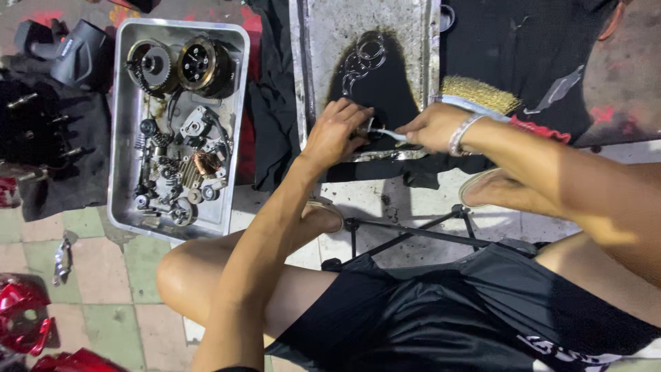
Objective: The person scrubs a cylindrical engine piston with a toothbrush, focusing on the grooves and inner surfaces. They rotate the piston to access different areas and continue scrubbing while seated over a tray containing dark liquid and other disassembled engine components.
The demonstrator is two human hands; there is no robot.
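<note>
Tiled floor, oily metal tray (323, 41) — left hand (335, 131) pinches small part, right hand (430, 127) grips toothbrush (387, 133) against it.

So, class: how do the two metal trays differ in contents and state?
The left tray is packed with engine parts, gears and springs; the right tray holds dark liquid and a few rings. The left tray's metal looks fairly clean; the right tray is stained. Both hands, left and right, work over the right tray; none touches the left. Both are shallow and rectangular.
</note>
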